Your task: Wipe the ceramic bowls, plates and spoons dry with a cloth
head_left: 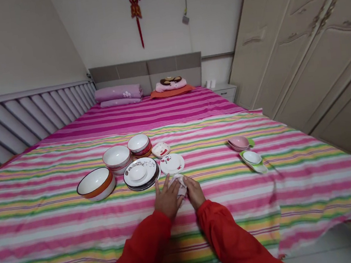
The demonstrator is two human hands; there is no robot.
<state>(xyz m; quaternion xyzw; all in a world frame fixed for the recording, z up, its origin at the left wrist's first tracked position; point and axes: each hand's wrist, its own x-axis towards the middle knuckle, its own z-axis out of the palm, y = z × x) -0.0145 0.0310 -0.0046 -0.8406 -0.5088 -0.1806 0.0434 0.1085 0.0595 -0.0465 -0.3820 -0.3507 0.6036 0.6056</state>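
Note:
Low over the striped cloth, my left hand (168,199) has its thumb and fingers around one side of a crumpled white cloth (179,182), index finger stretched forward. My right hand (195,192) is closed on the other side of it. Whether a dish lies beneath the cloth I cannot make out. Just beyond my hands is a white plate with red flowers (172,164). To its left stands a stack of dark-edged plates (142,170) with a small white bowl (137,172) on top. A squarish dish with a red print (161,149) lies behind the flowered plate.
At left stand an orange-banded bowl (96,183), a pink-rimmed bowl stack (117,158) and a red-patterned bowl stack (139,145). Pink bowls (239,142) and a green-edged dish (262,168) holding a small white bowl (252,157) lie at right. Folded bedding (119,93) is by the headboard.

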